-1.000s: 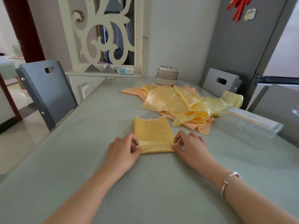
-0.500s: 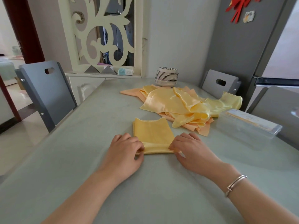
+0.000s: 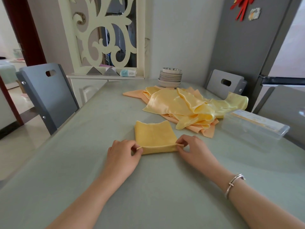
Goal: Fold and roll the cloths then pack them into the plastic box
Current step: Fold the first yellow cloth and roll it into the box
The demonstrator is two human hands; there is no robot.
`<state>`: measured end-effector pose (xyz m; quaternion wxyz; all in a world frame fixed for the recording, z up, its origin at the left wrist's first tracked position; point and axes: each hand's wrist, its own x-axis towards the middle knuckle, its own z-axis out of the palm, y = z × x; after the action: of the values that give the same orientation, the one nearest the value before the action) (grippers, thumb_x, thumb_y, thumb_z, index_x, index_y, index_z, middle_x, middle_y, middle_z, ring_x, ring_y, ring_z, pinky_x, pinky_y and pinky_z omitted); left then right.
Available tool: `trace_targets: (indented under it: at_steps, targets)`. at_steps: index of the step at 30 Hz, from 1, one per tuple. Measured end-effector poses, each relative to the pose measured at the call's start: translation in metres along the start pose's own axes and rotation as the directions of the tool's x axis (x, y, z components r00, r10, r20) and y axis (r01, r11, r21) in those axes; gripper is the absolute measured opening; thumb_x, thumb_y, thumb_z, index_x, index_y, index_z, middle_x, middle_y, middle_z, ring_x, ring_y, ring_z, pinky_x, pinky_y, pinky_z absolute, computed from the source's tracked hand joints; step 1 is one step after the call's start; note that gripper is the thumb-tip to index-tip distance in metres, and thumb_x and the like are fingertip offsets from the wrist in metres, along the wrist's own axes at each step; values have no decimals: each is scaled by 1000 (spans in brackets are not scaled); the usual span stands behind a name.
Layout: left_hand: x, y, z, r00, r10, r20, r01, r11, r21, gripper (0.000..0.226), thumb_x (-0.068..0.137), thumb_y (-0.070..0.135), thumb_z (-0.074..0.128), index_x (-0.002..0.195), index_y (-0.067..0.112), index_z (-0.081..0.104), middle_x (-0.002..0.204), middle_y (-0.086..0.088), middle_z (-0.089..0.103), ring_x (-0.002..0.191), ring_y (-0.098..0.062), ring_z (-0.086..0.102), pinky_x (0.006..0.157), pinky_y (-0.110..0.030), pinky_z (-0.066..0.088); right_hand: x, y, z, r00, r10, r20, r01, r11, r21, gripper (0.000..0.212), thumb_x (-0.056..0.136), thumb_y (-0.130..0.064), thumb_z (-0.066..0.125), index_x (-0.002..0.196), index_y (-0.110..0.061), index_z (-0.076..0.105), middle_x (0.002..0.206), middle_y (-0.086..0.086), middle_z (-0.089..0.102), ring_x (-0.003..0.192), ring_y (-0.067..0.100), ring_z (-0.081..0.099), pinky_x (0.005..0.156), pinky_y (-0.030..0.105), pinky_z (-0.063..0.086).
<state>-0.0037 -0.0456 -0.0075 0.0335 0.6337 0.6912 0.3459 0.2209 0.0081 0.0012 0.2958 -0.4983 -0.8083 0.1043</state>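
Folded yellow cloth [image 3: 154,135] flat mid-tabletop [image 3: 99,162], toward near edge. Left hand [image 3: 123,153] pinches near-left corner, right hand [image 3: 192,148] pinches near-right corner, near hem raised, likely to begin roll. Cloth pile [image 3: 186,108] beyond; plastic box [image 3: 254,125] at right edge, lid on.

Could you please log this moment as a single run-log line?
step: rolling | left hand: pinches folded yellow cloth near-left corner | right hand: pinches near-right corner | cloth pile: waiting | plastic box: lidded
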Motion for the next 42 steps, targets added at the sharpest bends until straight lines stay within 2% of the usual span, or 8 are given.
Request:
trace_targets:
  at_steps: [5,9,15,19,22,27,36,42]
  targets:
    - [8,-3,5,980,-179,90,185,981,-59,28,85,44,60,65,27,49,67,14,54,93,-23,56,77,-32,40,5,-2,4,978,206,38,-210,966,149,6,84,-29,61,87,-28,56,78,-10,56,87,14,52,80,31,42]
    - [7,4,3,983,-178,52,176,984,33,25,83,45,62,76,25,48,75,13,57,92,-21,55,79,-34,40,8,-6,9,993,117,33,-112,984,-135,17,89,-33,55,103,-26,46,92,-9,53,99,16,42,84,30,31]
    - [1,8,10,937,335,-100,-276,884,378,35,66,17,80,90,22,56,82,6,57,77,-23,52,68,-34,40,6,-10,12,958,-287,-9,252,854,-455,44,60,5,64,92,-24,55,93,-4,52,90,21,51,80,32,44]
    - [4,5,12,907,421,-25,-376,833,405,28,61,5,79,71,27,63,70,13,55,73,-17,50,66,-28,27,4,-7,8,950,-294,103,308,840,-446,33,68,1,57,92,-23,60,91,-5,57,89,21,56,80,31,44]
    - [1,0,8,913,406,-40,-372,867,331,7,74,23,76,78,27,72,73,15,60,77,-16,53,71,-26,34,0,-3,0,968,-225,115,249,925,-288,33,84,-10,51,112,-24,61,109,-7,57,105,15,50,94,26,35]
    - [0,5,4,973,233,-7,-226,952,206,22,85,33,61,105,29,69,98,15,61,98,-17,48,84,-29,36,5,-3,4,989,-129,77,141,973,-184,30,83,-9,53,108,-21,64,107,-6,59,105,16,50,93,28,40]
    - [0,2,4,999,-29,-41,26,998,-58,3,87,32,60,86,31,63,87,12,66,95,-19,53,83,-31,40,5,0,7,985,168,24,-170,969,181,5,85,-25,59,84,-30,57,84,-8,59,91,12,50,69,22,38]
    - [6,-1,8,992,-122,-35,117,986,-118,30,83,37,67,74,32,39,68,13,55,83,-17,55,74,-33,39,4,-9,13,996,84,-23,-86,985,-150,16,92,-34,50,105,-26,46,98,-10,51,101,14,37,82,27,26]
